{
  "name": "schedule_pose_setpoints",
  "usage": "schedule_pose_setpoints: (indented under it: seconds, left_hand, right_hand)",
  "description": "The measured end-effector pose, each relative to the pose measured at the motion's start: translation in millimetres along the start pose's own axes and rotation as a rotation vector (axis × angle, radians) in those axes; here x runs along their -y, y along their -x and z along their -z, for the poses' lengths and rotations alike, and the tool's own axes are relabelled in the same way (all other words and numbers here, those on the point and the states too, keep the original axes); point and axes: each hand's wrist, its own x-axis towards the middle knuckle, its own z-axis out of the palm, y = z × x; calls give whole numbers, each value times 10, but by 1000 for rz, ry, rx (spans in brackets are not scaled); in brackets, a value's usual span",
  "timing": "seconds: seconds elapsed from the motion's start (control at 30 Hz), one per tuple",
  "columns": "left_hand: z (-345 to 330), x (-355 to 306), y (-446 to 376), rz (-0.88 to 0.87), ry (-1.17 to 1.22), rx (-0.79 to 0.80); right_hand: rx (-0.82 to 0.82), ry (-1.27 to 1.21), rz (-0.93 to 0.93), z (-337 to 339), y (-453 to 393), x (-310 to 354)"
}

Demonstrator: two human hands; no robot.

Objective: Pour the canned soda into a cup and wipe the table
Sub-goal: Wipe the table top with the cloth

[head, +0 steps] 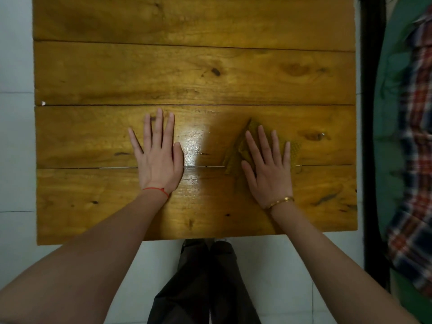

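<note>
1. Wooden counter [196, 73]: four honey-coloured planks running side to side, dark knots scattered over them, a bright glare patch on the third plank from the far edge.
2. Left hand [159, 157]: flat on the counter, palm down, fingers straight and slightly spread, gripping nothing; lying across the seam between the two nearest planks, just left of the glare patch.
3. Red thread bracelet [156, 189]: around the left wrist, at the near side of that hand.
4. Right hand [268, 167]: flat, palm down, fingers straight and spread, pressing on the cloth rather than curling round it; on the counter's right half, level with the left hand and well apart from it.
5. Yellow-green cloth [236, 157]: folded and creased, lying on the counter under the right hand; one corner pointing toward the counter's far edge beyond the fingertips, a folded edge showing left of the thumb, a textured part showing right of the little finger. Straddling the same plank seam as the left hand.
6. Gold bangle [280, 201]: around the right wrist, over the nearest plank.
7. Dark trousers [205, 281]: below the counter's near edge, between the two forearms.
8. White tiled floor [16, 136]: left of the counter and under its near edge.
9. Plaid fabric [413, 160] over green cloth: right of the counter, beyond a dark upright strip; blurred, so not identifiable further.
</note>
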Motion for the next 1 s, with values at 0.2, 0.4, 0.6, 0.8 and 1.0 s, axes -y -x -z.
schedule_pose_setpoints:
  seconds: [0.2,0.4,0.6,0.8,1.0]
  left_hand:
    - [29,-6,9,13,-5,3]
    - [46,-14,2,16,-11,22]
    - [58,-17,-7,12,-10,30]
    - [56,-24,-13,8,-6,28]
    - [78,-12,-15,17,0,43]
  right_hand:
    - [-64,-80,-210,69,-425,257]
    - [18,16,115,50,-103,196]
    - [-23,-86,-163,124,-505,207]
    - [-34,-166,-183,94,-567,949]
    - [7,-52,-16,73,-361,445]
